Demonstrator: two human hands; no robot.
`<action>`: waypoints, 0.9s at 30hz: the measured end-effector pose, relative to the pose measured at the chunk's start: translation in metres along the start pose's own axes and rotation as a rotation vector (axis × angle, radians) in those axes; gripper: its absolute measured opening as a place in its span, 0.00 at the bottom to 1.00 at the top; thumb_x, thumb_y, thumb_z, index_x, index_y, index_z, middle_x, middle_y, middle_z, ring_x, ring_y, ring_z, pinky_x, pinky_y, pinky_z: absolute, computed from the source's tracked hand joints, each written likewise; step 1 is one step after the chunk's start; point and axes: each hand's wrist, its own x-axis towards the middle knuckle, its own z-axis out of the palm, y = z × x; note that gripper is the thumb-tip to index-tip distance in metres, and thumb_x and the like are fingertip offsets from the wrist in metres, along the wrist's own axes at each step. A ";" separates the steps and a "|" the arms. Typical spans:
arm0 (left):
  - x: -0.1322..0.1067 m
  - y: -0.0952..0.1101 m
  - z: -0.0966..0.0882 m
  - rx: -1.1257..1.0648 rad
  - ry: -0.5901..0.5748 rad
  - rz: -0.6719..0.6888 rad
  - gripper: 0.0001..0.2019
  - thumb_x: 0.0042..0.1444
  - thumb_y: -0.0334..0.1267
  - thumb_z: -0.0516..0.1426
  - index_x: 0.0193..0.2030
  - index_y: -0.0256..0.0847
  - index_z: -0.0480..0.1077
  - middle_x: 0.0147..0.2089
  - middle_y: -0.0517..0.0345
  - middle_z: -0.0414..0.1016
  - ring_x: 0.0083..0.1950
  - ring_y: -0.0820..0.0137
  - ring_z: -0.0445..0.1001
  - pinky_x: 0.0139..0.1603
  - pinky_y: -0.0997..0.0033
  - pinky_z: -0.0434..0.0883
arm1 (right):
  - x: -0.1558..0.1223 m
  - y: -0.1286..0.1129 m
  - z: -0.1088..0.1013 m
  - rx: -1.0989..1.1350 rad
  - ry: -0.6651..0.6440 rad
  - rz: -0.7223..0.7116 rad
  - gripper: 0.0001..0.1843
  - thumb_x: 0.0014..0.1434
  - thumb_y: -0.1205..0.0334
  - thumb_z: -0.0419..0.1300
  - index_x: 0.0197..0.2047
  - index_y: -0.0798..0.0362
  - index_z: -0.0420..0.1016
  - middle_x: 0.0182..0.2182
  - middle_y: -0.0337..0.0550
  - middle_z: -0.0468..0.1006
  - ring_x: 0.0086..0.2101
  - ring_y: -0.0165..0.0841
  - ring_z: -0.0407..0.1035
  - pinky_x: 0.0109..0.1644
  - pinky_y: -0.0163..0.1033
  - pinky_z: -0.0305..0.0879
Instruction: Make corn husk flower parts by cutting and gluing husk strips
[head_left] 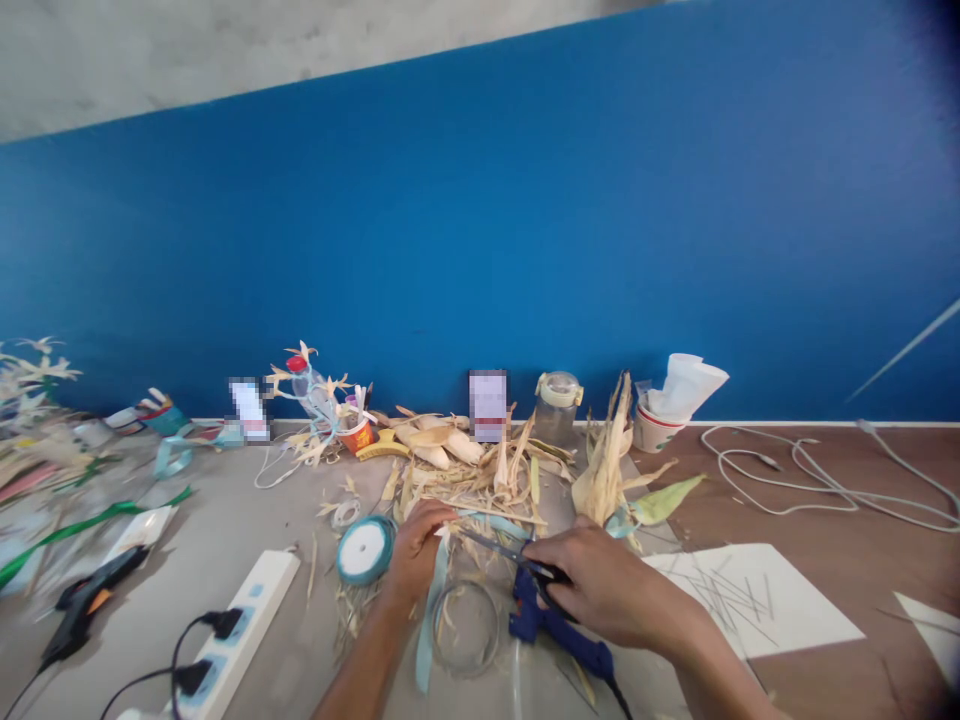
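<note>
My left hand (pixel 417 547) is closed on the end of a light blue ribbon (pixel 431 610), which hangs down toward me beside a ribbon spool (pixel 364 550). My right hand (pixel 600 580) grips a pair of scissors (pixel 499 548) with dark handles. The blades are parted and point left toward the ribbon near my left fingers. A blue glue gun (pixel 559 630) lies under my right hand. A coil of thin wire (pixel 465 628) rests between my forearms. Dried corn husks (pixel 480 470) are piled just beyond both hands.
A white power strip (pixel 240 620) with black plugs lies at the left, near a black glue gun (pixel 86 605) and green ribbon (pixel 90 525). A jar (pixel 557 405), paper cup (pixel 656 430), white cables (pixel 810 475) and a white sheet (pixel 757 600) sit at the right. A blue wall stands behind.
</note>
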 end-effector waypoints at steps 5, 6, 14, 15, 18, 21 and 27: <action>0.000 -0.002 0.000 -0.028 -0.011 0.032 0.17 0.52 0.23 0.51 0.41 0.45 0.76 0.38 0.56 0.77 0.43 0.64 0.74 0.45 0.59 0.71 | 0.001 0.000 -0.002 0.022 -0.022 -0.009 0.09 0.52 0.71 0.51 0.28 0.51 0.71 0.26 0.40 0.78 0.30 0.33 0.70 0.38 0.36 0.52; 0.000 -0.002 0.000 -0.036 -0.009 0.030 0.17 0.52 0.23 0.51 0.40 0.45 0.76 0.38 0.56 0.77 0.42 0.64 0.74 0.45 0.59 0.71 | 0.001 0.000 -0.002 0.033 -0.030 -0.011 0.09 0.52 0.71 0.51 0.29 0.51 0.71 0.26 0.40 0.78 0.30 0.33 0.70 0.38 0.35 0.52; -0.001 -0.001 0.001 -0.065 -0.012 -0.004 0.19 0.48 0.22 0.50 0.39 0.44 0.76 0.38 0.54 0.77 0.43 0.64 0.74 0.46 0.58 0.70 | 0.001 0.003 -0.001 0.056 -0.018 -0.016 0.10 0.53 0.71 0.51 0.29 0.51 0.72 0.27 0.39 0.78 0.30 0.32 0.70 0.39 0.36 0.52; 0.000 0.000 0.001 -0.068 -0.014 -0.006 0.20 0.48 0.21 0.50 0.39 0.43 0.76 0.38 0.54 0.77 0.43 0.65 0.74 0.46 0.58 0.70 | 0.001 0.003 -0.001 0.047 -0.015 -0.014 0.09 0.53 0.70 0.51 0.29 0.51 0.72 0.27 0.39 0.78 0.29 0.32 0.70 0.40 0.36 0.52; 0.000 0.001 0.001 -0.081 -0.023 -0.006 0.21 0.46 0.20 0.49 0.40 0.43 0.76 0.38 0.54 0.77 0.44 0.65 0.74 0.46 0.59 0.70 | 0.001 0.004 0.000 0.027 -0.002 -0.016 0.09 0.53 0.69 0.52 0.29 0.51 0.71 0.25 0.39 0.78 0.28 0.32 0.69 0.41 0.37 0.52; 0.001 0.002 0.001 -0.091 -0.020 -0.002 0.21 0.47 0.20 0.49 0.39 0.45 0.76 0.38 0.56 0.77 0.43 0.65 0.74 0.46 0.60 0.70 | 0.001 0.003 0.000 0.021 0.000 -0.014 0.08 0.53 0.69 0.52 0.28 0.51 0.71 0.25 0.38 0.78 0.28 0.31 0.69 0.42 0.37 0.52; 0.000 0.002 0.002 -0.103 -0.039 0.019 0.19 0.50 0.22 0.50 0.40 0.44 0.76 0.38 0.55 0.77 0.43 0.65 0.74 0.46 0.59 0.70 | 0.000 0.003 -0.001 0.008 -0.006 -0.011 0.08 0.53 0.69 0.51 0.27 0.51 0.69 0.25 0.38 0.77 0.28 0.32 0.70 0.42 0.37 0.52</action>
